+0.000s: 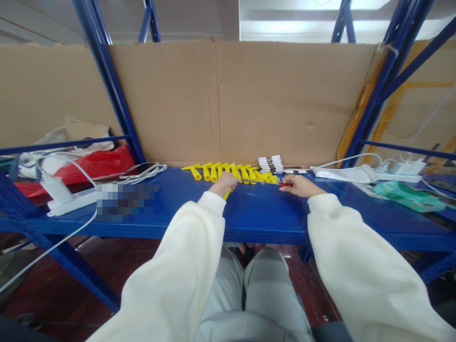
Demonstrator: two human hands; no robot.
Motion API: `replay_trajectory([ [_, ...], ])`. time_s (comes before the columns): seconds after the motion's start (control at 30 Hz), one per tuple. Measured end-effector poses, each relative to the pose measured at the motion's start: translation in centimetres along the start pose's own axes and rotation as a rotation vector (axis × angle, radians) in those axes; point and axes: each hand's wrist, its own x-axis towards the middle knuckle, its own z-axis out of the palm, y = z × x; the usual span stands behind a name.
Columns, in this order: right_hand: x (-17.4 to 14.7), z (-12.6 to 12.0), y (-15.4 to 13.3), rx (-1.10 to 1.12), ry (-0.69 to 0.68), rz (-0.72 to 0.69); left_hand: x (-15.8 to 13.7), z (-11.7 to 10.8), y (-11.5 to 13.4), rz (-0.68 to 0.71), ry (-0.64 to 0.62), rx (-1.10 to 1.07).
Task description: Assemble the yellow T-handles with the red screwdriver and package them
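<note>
My left hand (pixel 226 181) is closed around a yellow plastic piece (pixel 227 193), whose end sticks out below the fingers. My right hand (pixel 299 185) grips the red handle of a screwdriver (pixel 286 184). Its thin shaft points left, towards my left hand; whether the tip touches the yellow piece is too small to tell. Behind my hands, several yellow T-shaped pieces (pixel 194 171) lie in a row on the blue shelf (pixel 265 209). Smaller yellow parts (pixel 265 177) are heaped just left of the screwdriver handle.
White pieces with dark ends (pixel 270 164) are stacked by the cardboard back panel (pixel 278 99). Power strips (pixel 73 202) with cables stand at both sides. A phone (pixel 140 171) and a red bag (pixel 103 164) lie left, a green packet (pixel 408 195) right. Blue posts rise on either side.
</note>
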Motion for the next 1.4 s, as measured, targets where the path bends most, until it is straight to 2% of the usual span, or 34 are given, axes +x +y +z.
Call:
replay_trajectory([
  [0.1, 0.1, 0.1, 0.1, 0.060, -0.011, 0.005, -0.2, 0.1, 0.1, 0.012, 0.017, 0.020],
  [0.3, 0.0, 0.5, 0.1, 0.056, 0.021, 0.141, -0.5, 0.2, 0.1, 0.031, 0.029, 0.050],
  [0.7, 0.1, 0.3, 0.0, 0.155, 0.012, 0.034, -0.4, 0.1, 0.0, 0.033, 0.042, 0.064],
  [1.0, -0.2, 0.5, -0.4, 0.091, 0.028, 0.089, -0.3, 0.2, -0.1, 0.039, 0.036, 0.060],
  [1.13, -0.1, 0.0, -0.7, 0.084, -0.012, 0.105, -0.2, 0.1, -0.1, 0.031, 0.031, 0.062],
  [1.3, -0.1, -0.4, -0.4, 0.101, -0.102, 0.036, 0.1, 0.1, -0.3, 0.027, 0.026, 0.042],
  [1.4, 0.0, -0.1, -0.3, 0.105, -0.094, 0.031, 0.5, 0.0, -0.5, 0.027, 0.013, 0.013],
])
